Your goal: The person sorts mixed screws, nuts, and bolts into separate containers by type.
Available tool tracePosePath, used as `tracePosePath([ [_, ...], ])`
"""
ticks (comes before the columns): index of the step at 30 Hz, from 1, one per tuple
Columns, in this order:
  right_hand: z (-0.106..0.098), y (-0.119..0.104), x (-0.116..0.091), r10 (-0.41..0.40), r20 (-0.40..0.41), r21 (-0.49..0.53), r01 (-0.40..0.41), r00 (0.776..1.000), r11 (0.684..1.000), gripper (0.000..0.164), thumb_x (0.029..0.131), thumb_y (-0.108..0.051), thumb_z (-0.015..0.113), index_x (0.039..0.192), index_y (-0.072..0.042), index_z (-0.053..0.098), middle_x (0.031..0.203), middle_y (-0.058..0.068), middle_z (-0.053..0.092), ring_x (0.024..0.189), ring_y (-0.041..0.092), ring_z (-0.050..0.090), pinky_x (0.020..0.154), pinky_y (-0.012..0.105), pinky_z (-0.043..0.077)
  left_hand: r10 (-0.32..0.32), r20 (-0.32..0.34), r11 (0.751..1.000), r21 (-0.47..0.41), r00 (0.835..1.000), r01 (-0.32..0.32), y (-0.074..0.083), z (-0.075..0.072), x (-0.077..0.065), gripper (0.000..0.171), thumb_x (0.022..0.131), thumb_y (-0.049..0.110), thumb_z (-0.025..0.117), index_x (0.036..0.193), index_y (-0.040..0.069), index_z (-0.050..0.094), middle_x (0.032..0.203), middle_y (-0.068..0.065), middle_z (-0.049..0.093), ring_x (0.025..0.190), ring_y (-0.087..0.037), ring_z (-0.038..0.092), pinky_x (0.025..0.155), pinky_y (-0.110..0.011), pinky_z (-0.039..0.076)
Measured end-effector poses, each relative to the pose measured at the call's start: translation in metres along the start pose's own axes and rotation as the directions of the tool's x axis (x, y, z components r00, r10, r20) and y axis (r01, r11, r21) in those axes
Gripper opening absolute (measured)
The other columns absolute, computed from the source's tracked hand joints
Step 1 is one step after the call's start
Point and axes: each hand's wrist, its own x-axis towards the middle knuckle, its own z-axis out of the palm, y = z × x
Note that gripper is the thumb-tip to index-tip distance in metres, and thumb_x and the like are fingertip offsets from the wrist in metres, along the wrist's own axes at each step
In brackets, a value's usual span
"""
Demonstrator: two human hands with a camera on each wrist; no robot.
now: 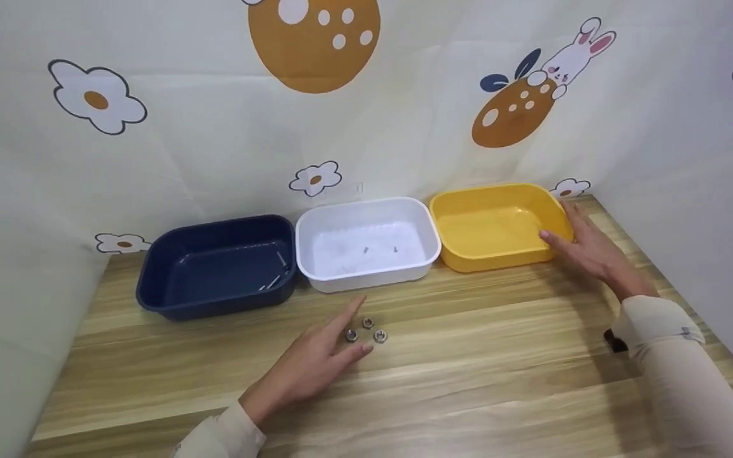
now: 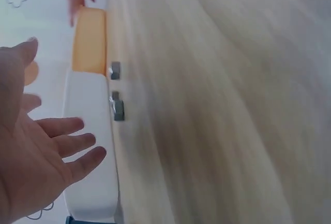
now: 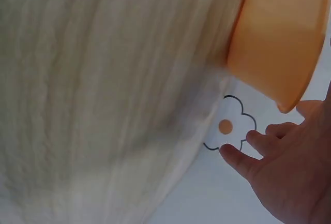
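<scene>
Where nuts (image 1: 380, 336) lie, left hand (image 1: 309, 362) near

You can read no text, label, brand, number or sign in the head view or either wrist view; the cloth backdrop (image 1: 214, 127) before you carries printed pictures, and one faint mark (image 1: 359, 187) there is illegible.

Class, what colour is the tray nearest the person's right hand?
The tray is yellow; the head view shows it best.
</scene>
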Motion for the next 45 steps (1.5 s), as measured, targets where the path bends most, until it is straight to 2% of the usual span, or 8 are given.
tracePosePath([
  [3,0.001,0.003,-0.001,0.001,0.032,0.005,-0.001,0.999,1.000,0.090,0.096,-0.063,0.041,0.157,-0.015,-0.005,0.159,0.028,-0.006,0.143,0.054,0.006,0.108,0.073,0.010,-0.085,-0.008,0.977,-0.198,0.996,0.081,0.004,-0.004,0.001,0.070,0.095,0.056,0.052,0.155,0.040,0.019,0.130,-0.007,0.063,0.122,-0.029,0.057,0.103,-0.055,0.042],
  [5,0.001,0.005,-0.001,-0.005,0.052,0.002,0.005,0.999,1.000,0.090,0.096,-0.063,0.040,0.157,-0.014,-0.005,0.160,0.027,-0.006,0.143,0.054,0.006,0.108,0.073,0.009,-0.134,0.022,0.909,-0.395,0.991,0.131,0.005,-0.007,0.002,0.072,0.097,0.051,0.052,0.157,0.029,0.019,0.116,-0.013,0.070,0.110,-0.030,0.065,0.095,-0.051,0.049],
  [9,0.000,0.005,0.001,-0.025,0.062,-0.009,0.026,0.998,1.000,0.093,0.095,-0.063,0.043,0.157,-0.015,-0.008,0.161,0.024,-0.004,0.143,0.052,0.009,0.109,0.072,0.010,-0.189,0.195,0.621,-0.736,0.963,0.271,0.000,-0.011,0.003,0.074,0.100,0.045,0.049,0.157,0.013,0.016,0.097,-0.021,0.073,0.088,-0.031,0.072,0.077,-0.039,0.058],
  [12,-0.003,0.004,0.004,-0.033,0.062,0.005,0.032,0.998,0.999,0.096,0.094,-0.060,0.048,0.156,-0.018,-0.011,0.162,0.022,0.002,0.142,0.050,0.016,0.109,0.071,0.012,-0.185,0.327,0.428,-0.822,0.927,0.376,-0.007,-0.009,0.001,0.074,0.100,0.047,0.045,0.157,0.012,0.013,0.097,-0.019,0.073,0.087,-0.029,0.073,0.075,-0.034,0.058],
  [15,-0.005,0.003,0.005,-0.039,0.066,0.032,0.037,0.997,0.999,0.097,0.092,-0.057,0.053,0.156,-0.023,-0.012,0.162,0.021,0.006,0.138,0.048,0.023,0.109,0.071,0.014,-0.171,0.383,0.301,-0.857,0.908,0.419,-0.015,-0.002,-0.002,0.070,0.102,0.042,0.043,0.157,0.016,0.010,0.098,-0.018,0.074,0.088,-0.030,0.073,0.077,-0.035,0.058],
  [18,-0.004,0.003,0.006,-0.045,0.074,0.057,0.040,0.996,0.998,0.098,0.092,-0.055,0.056,0.157,-0.024,-0.010,0.161,0.021,0.009,0.134,0.045,0.027,0.109,0.070,0.015,-0.190,0.398,0.228,-0.871,0.897,0.435,-0.020,0.007,-0.002,0.065,0.104,0.033,0.042,0.158,0.021,0.009,0.096,-0.019,0.073,0.088,-0.031,0.073,0.078,-0.036,0.059],
  [27,-0.004,0.005,0.006,0.017,0.124,0.059,-0.024,0.992,0.998,0.101,0.091,-0.059,0.053,0.155,-0.021,-0.016,0.161,0.025,0.006,0.133,0.049,0.027,0.108,0.073,0.014,-0.320,0.367,0.194,-0.877,0.873,0.440,-0.016,0.022,0.004,0.064,0.100,0.006,0.041,0.157,0.021,0.016,0.090,-0.022,0.072,0.079,-0.029,0.074,0.068,-0.032,0.060],
  [45,-0.004,0.008,0.008,-0.045,0.133,0.070,0.036,0.990,0.997,0.100,0.093,-0.053,0.055,0.155,-0.022,-0.017,0.160,0.027,0.004,0.135,0.051,0.026,0.109,0.070,0.016,-0.542,0.304,0.272,-0.818,0.783,0.507,-0.003,0.035,0.018,0.059,0.094,-0.003,0.051,0.149,0.018,0.041,0.078,-0.019,0.071,0.067,-0.025,0.072,0.066,-0.035,0.060],
])
